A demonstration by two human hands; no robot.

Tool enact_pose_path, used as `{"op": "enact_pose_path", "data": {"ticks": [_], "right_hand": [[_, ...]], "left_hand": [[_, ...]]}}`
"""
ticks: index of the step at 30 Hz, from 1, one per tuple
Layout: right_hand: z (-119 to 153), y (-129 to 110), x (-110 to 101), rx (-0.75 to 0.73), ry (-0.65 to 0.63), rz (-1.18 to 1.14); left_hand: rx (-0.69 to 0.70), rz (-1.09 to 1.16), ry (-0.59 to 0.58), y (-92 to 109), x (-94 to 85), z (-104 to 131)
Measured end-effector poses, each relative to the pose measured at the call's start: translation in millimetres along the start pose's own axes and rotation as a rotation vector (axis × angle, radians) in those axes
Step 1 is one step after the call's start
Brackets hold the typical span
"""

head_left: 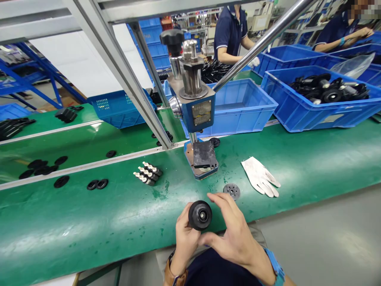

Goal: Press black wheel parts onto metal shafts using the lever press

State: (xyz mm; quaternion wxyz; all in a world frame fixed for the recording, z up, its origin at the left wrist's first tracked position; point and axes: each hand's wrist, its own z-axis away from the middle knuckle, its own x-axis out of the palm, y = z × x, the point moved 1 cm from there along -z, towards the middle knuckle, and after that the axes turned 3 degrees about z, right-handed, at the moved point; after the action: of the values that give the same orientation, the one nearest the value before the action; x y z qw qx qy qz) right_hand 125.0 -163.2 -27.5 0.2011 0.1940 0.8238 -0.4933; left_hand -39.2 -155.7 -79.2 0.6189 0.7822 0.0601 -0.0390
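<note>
My left hand point(185, 236) is wrapped round a black round part point(194, 217), seen nearly end-on, with a stepped collar and a small light-coloured centre. Its lower portion is hidden in the palm. Close on the right of it, my right hand point(233, 230) is open, thumb and fingers apart, with nothing in its grasp. Beyond the right fingertips lies a flat dark disc point(231, 191) with holes. A white glove point(259, 176) rests farther right. Up and to the left, several black parts with pale tips point(148, 173) stand grouped together on the green bench point(119, 222).
Ahead stands a blue hand press point(196, 109) with a long lever point(264, 35) slanting up right. A metal frame post point(127, 79) rises beside it. Blue bins point(238, 119) line the back. Loose black discs point(61, 181) lie left. Two co-workers point(230, 33) are beyond.
</note>
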Motion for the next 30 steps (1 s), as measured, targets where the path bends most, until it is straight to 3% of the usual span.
{"op": "enact_pose_path", "data": {"ticks": [7, 10, 16, 30], "right_hand": [[-21, 12, -16, -0.068, -0.118, -0.212], [-22, 17, -7, -0.094, -0.173, -0.306], [-10, 26, 19, 0.058, -0.068, -0.471], [-16, 14, 14, 0.061, -0.286, -0.308]], "left_hand": [[0.061, -0.252, -0.221, 2, -4.2, 7], [0.154, -0.386, -0.254, 1, -3.5, 14], [0.252, -0.501, -0.304, 12, 2.9, 14], [0.143, -0.395, -0.411, 11, -1.1, 21]]}}
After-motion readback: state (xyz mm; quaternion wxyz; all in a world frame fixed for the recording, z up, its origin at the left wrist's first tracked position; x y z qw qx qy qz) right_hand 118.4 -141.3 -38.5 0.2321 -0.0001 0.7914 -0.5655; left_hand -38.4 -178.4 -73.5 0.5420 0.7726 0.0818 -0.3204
